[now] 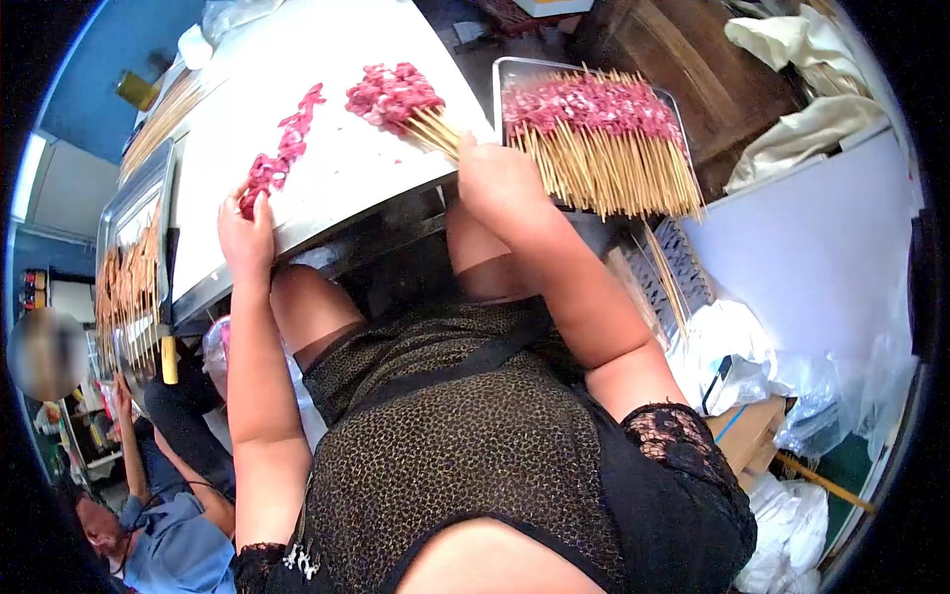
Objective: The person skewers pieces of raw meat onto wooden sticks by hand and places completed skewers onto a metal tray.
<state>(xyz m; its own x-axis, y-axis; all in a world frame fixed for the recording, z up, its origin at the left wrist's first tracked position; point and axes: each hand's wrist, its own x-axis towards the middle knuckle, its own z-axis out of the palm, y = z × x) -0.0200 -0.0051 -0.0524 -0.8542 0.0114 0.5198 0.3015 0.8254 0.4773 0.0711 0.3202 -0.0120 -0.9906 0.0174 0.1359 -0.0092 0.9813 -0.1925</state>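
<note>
Upper right: metal tray [498,91], holding many threaded meat skewers [604,148]. Upper centre: smaller skewer bunch [396,94] on white table [223,109]; right hand [505,188] curls at its stick ends, grasp unclear. Upper left: loose meat strip [293,139], no stick visible; left hand [247,236] touches its lower end, fingers partly open, hold unclear. Writing: none legible.

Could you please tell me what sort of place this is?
Probably a small kitchen or workshop where meat skewers are made in quantity. A metal tray is packed with raw meat skewers, more raw meat lies on a white table, and another tray of skewers stands at the left.
</note>
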